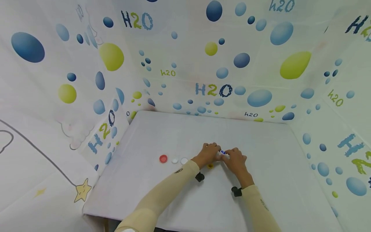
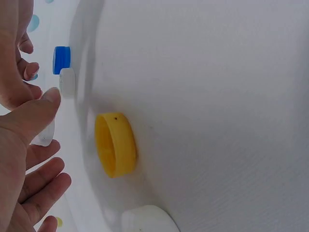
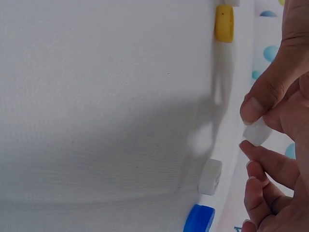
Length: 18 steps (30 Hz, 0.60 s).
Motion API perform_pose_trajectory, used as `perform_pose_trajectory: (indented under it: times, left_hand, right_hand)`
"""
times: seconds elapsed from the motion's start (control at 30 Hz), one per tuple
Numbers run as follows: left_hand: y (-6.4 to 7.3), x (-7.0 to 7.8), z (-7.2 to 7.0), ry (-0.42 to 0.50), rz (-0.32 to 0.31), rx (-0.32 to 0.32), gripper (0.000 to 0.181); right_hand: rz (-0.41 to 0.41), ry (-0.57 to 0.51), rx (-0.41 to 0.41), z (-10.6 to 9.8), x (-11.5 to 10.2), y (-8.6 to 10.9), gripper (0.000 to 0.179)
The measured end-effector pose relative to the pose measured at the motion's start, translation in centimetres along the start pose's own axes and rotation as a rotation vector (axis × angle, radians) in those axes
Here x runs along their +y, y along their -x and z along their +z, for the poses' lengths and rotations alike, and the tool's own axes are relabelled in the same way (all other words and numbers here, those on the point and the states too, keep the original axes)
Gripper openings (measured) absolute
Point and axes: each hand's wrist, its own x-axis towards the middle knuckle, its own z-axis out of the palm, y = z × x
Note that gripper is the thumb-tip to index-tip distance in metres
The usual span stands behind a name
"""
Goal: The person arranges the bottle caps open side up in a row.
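Note:
My left hand (image 1: pixel 209 153) and right hand (image 1: pixel 236 161) meet over the table. Between them is a small white cap (image 2: pixel 46 135), with a spot of blue showing there in the head view. In the left wrist view my left thumb and fingers pinch this cap. The right hand's curled fingers (image 3: pixel 268 162) also pinch it at its edge. Close below lies a yellow cap (image 2: pixel 116 145), tipped on its side toward the left wrist camera. Past it stand another white cap (image 3: pixel 210 177) and a blue cap (image 3: pixel 199 220), which the hands largely hide in the head view.
To the left of my hands, a red cap (image 1: pixel 163 158) and two white caps, one small (image 1: pixel 175 160) and one larger (image 1: pixel 184 160), lie in a row. The white-covered table (image 1: pixel 162 132) is enclosed by printed sheets with bubbles. Black wrist cameras (image 1: pixel 200 177) sit on both wrists.

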Motion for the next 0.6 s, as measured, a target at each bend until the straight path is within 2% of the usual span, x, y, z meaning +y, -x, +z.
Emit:
perform_pose_trajectory:
  times: [0.13,0.4,0.6]
  left_hand:
    - [0.3,0.4,-0.4,-0.046,0.005,0.033,0.047]
    - [0.8,0.8,-0.5,-0.067,0.026,0.096,0.050]
    - [1.6,1.0,-0.4,0.001,0.032,0.134,0.045]
  right_hand:
    - [0.003,-0.029,-0.004,-0.3,0.0,0.1,0.045]
    - [0.027,-0.069,-0.037,-1.5,-0.6,0.7,0.046]
    - [0.053,-0.130,-0.044,-1.3,-0.6,1.2,0.045]
